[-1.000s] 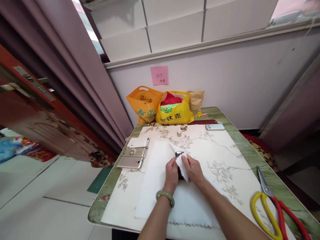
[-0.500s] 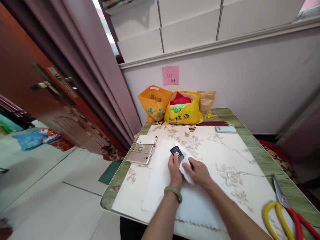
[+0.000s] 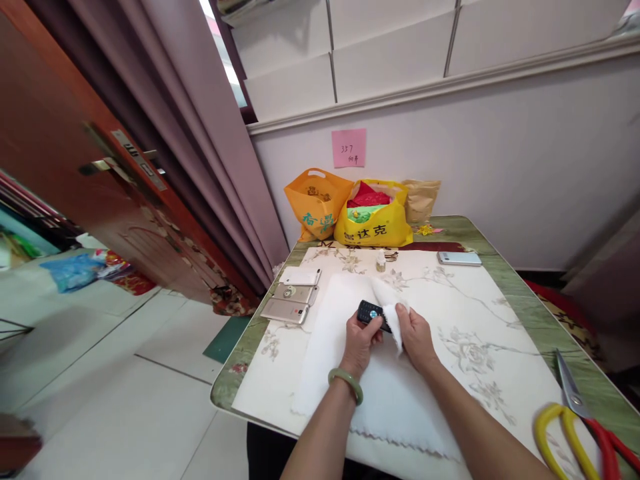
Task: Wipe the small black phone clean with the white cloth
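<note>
A small black keypad phone (image 3: 369,311) lies tilted in my left hand (image 3: 361,341), the thumb pressed on its face. A green bangle (image 3: 346,385) circles that wrist. My right hand (image 3: 416,335) pinches a fold of white cloth (image 3: 394,326) against the phone's right end, which the cloth hides. The rest of the white cloth (image 3: 325,360) is spread flat on the table beneath both hands, its scalloped edge toward me. Left of the cloth, three phones (image 3: 285,311) lie in a close column.
Scissors (image 3: 575,400) with yellow and red handles lie at the right. A silvery phone (image 3: 459,259) is at the back right. A little bottle (image 3: 381,261) stands before an orange bag (image 3: 319,203), a yellow bag (image 3: 375,227) and a brown pouch (image 3: 421,200).
The black phone has turned from steeply slanted to nearly level. My left thumb has shifted along it, and my right hand has moved with the cloth to its right end. The view has shifted slightly.
</note>
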`<state>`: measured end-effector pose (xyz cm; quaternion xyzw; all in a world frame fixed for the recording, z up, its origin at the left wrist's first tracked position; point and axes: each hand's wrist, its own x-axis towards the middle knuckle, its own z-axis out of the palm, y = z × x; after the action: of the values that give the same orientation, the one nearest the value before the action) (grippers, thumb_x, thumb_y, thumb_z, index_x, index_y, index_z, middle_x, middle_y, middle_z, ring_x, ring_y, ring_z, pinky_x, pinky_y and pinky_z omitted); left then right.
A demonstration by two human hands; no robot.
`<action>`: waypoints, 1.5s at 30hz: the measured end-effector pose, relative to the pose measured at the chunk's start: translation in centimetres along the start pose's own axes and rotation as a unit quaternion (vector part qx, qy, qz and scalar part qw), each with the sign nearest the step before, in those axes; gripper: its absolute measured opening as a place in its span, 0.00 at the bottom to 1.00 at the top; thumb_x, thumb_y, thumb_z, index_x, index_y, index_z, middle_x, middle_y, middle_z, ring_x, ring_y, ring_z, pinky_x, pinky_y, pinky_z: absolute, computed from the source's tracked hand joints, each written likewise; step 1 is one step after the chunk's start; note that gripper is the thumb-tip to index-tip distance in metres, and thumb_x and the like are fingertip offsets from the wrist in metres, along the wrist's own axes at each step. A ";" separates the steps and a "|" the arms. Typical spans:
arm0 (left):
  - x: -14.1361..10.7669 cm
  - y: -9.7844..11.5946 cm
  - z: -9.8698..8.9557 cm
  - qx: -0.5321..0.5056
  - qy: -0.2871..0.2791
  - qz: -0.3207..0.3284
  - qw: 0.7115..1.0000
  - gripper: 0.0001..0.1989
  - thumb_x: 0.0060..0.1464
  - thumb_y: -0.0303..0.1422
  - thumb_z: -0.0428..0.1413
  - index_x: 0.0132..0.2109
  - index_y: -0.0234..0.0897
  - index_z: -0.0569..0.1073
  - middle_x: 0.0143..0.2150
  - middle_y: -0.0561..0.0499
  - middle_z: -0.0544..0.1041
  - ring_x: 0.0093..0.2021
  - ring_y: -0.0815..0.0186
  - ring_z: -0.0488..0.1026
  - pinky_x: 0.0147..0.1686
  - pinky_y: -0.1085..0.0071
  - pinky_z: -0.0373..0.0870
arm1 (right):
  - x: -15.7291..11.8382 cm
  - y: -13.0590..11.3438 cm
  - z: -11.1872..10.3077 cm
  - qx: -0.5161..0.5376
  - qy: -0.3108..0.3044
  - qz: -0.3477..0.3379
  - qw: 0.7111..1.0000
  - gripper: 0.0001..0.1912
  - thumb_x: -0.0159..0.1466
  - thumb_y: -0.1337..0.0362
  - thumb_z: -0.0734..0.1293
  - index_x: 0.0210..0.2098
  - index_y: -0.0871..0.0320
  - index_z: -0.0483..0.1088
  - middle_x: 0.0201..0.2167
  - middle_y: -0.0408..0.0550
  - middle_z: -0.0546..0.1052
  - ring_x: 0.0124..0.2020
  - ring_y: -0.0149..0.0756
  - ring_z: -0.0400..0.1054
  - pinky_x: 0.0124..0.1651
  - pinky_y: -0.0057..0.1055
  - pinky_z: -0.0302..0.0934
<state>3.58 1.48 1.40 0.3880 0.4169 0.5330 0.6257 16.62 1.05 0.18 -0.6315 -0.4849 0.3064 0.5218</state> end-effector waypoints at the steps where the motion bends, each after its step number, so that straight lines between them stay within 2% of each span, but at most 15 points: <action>1: 0.0 0.1 0.0 0.014 -0.013 0.000 1.000 0.16 0.45 0.40 0.65 0.29 0.34 0.69 0.17 0.57 0.67 0.17 0.74 0.62 0.20 0.75 0.56 | 0.0 0.0 0.0 0.015 0.010 0.005 1.000 0.27 0.64 0.40 0.56 0.24 0.56 0.61 0.19 0.41 0.65 0.25 0.33 0.58 0.29 0.29 0.53; 4: 0.0 0.3 -0.1 0.039 -0.037 -0.003 0.999 0.16 0.44 0.40 0.65 0.30 0.33 0.70 0.17 0.56 0.69 0.18 0.73 0.63 0.20 0.75 0.56 | 0.1 -0.1 0.0 0.055 0.029 0.019 0.998 0.27 0.63 0.39 0.58 0.24 0.56 0.62 0.20 0.40 0.65 0.25 0.33 0.58 0.29 0.29 0.54; 8: 0.1 0.3 -0.1 0.044 -0.035 -0.005 0.998 0.18 0.43 0.41 0.66 0.33 0.33 0.70 0.19 0.54 0.72 0.17 0.73 0.64 0.19 0.76 0.56 | 0.2 -0.4 0.0 0.107 0.027 0.036 0.993 0.25 0.62 0.41 0.60 0.26 0.57 0.62 0.20 0.39 0.64 0.24 0.32 0.57 0.27 0.27 0.55; 13: 0.3 0.0 -0.2 -0.011 0.000 -0.018 1.000 0.23 0.55 0.52 0.53 0.32 0.33 0.69 0.20 0.51 0.73 0.16 0.72 0.65 0.17 0.75 0.54 | 0.5 -0.4 0.1 0.129 0.032 0.050 0.990 0.24 0.63 0.41 0.59 0.27 0.57 0.63 0.21 0.40 0.65 0.24 0.32 0.58 0.26 0.27 0.55; 17: 0.5 0.2 -0.3 -0.059 0.018 -0.019 0.998 0.20 0.52 0.48 0.57 0.34 0.33 0.69 0.23 0.49 0.76 0.18 0.71 0.68 0.19 0.75 0.57 | 1.0 0.1 0.1 0.178 0.098 0.077 0.976 0.25 0.64 0.41 0.56 0.29 0.57 0.64 0.22 0.41 0.67 0.25 0.33 0.60 0.29 0.28 0.59; 20: 0.4 0.8 -0.4 -0.087 0.000 -0.010 0.996 0.18 0.49 0.43 0.60 0.39 0.32 0.70 0.31 0.44 0.79 0.24 0.68 0.73 0.24 0.73 0.64 | 1.3 0.4 0.0 0.204 0.136 0.117 0.962 0.27 0.64 0.40 0.54 0.28 0.57 0.64 0.20 0.41 0.66 0.23 0.33 0.61 0.27 0.29 0.59; 23: 0.0 1.4 -0.2 -0.067 -0.048 -0.023 0.996 0.19 0.46 0.38 0.63 0.43 0.33 0.69 0.39 0.42 0.79 0.31 0.64 0.76 0.32 0.68 0.70 | 1.1 0.2 -0.1 0.185 0.104 0.102 0.972 0.27 0.65 0.40 0.53 0.26 0.56 0.64 0.20 0.42 0.68 0.23 0.34 0.61 0.27 0.30 0.59; 26: -0.4 1.9 0.2 0.011 -0.091 -0.028 0.995 0.19 0.44 0.37 0.64 0.42 0.34 0.70 0.35 0.47 0.78 0.31 0.64 0.76 0.35 0.67 0.71 | 0.7 -0.4 -0.1 0.144 0.028 0.038 0.989 0.25 0.63 0.40 0.57 0.28 0.56 0.65 0.21 0.42 0.70 0.23 0.33 0.62 0.27 0.29 0.59; 29: -0.5 1.9 0.6 0.079 -0.102 -0.007 0.992 0.16 0.45 0.36 0.64 0.41 0.35 0.71 0.31 0.52 0.76 0.28 0.68 0.72 0.31 0.71 0.69 | 0.7 -0.9 -0.1 0.123 -0.015 -0.001 0.992 0.21 0.56 0.43 0.66 0.31 0.56 0.67 0.22 0.41 0.71 0.23 0.33 0.63 0.26 0.28 0.59; 32: -0.5 1.9 0.7 0.103 -0.114 0.004 0.988 0.13 0.47 0.36 0.61 0.40 0.36 0.71 0.27 0.54 0.74 0.24 0.70 0.69 0.27 0.73 0.67 | 0.9 -1.1 -0.2 0.143 -0.018 -0.006 0.990 0.21 0.52 0.46 0.70 0.34 0.57 0.68 0.24 0.42 0.73 0.24 0.33 0.64 0.26 0.28 0.60; 36: -0.5 1.7 0.5 0.129 -0.121 0.009 0.984 0.12 0.52 0.40 0.59 0.39 0.36 0.71 0.23 0.55 0.72 0.21 0.71 0.66 0.23 0.74 0.63 | 1.0 -1.0 -0.5 0.167 -0.019 0.015 0.986 0.20 0.56 0.46 0.68 0.33 0.57 0.67 0.24 0.42 0.72 0.23 0.33 0.64 0.26 0.28 0.59; 41: -0.4 1.2 0.3 0.133 -0.128 -0.024 0.983 0.15 0.54 0.44 0.57 0.38 0.36 0.69 0.21 0.54 0.72 0.19 0.71 0.66 0.23 0.74 0.63 | 1.0 -1.0 -0.5 0.171 0.017 0.065 0.983 0.23 0.62 0.43 0.60 0.24 0.56 0.61 0.13 0.36 0.59 0.16 0.28 0.53 0.21 0.26 0.52; 42: -0.3 1.1 0.3 0.133 -0.123 -0.021 0.983 0.15 0.54 0.44 0.57 0.38 0.36 0.69 0.21 0.54 0.72 0.18 0.71 0.66 0.22 0.75 0.63 | 0.9 -1.2 -0.5 0.171 0.017 0.067 0.983 0.23 0.62 0.43 0.60 0.24 0.56 0.61 0.13 0.36 0.59 0.16 0.28 0.53 0.20 0.26 0.51; 45: -0.3 1.0 0.3 0.148 -0.117 0.005 0.982 0.14 0.55 0.44 0.56 0.37 0.36 0.70 0.20 0.55 0.71 0.18 0.72 0.64 0.20 0.76 0.60 | 0.8 -1.6 -0.8 0.169 -0.020 0.030 0.985 0.19 0.58 0.46 0.66 0.30 0.57 0.66 0.19 0.38 0.68 0.20 0.29 0.60 0.23 0.26 0.56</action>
<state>3.50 1.32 2.49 0.5383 0.4129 0.4194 0.6032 17.10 1.48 1.99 -0.5425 -0.4175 0.4115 0.6018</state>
